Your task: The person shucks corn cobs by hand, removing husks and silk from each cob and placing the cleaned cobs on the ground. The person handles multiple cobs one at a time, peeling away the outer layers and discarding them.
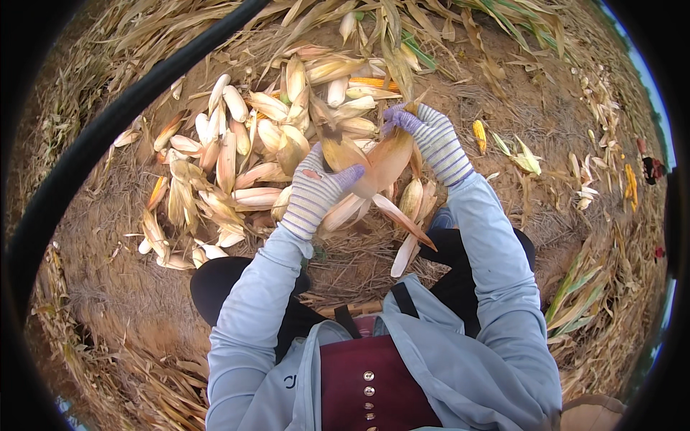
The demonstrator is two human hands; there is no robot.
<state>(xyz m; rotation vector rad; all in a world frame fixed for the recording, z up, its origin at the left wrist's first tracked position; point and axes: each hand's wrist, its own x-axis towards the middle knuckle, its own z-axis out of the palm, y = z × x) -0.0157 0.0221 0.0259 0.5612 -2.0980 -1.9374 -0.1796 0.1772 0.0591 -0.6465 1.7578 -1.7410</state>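
Observation:
Both hands wear striped knit gloves with purple fingertips. Dry corn husk leaves (391, 156) spread between the hands. My left hand (322, 180) has its thumb and fingers closed on the husk's left part; whether an ear lies inside is hidden. My right hand (423, 132) pinches the upper end of the husk. Beyond and to the left of the hands lies a heap of corn ears in pale husks (226, 156). A bare yellow ear (373, 83) shows among them at the back. More husked ears (412, 199) lie just below my right hand.
Right of the hands, a bare corn cob (479, 136) and an opened husk (527, 157) lie on the soil. Farther right are several yellow ears (630, 187). Dry stalks (485, 32) border the far side. A dark curved strap or cable (108, 124) crosses the upper left view.

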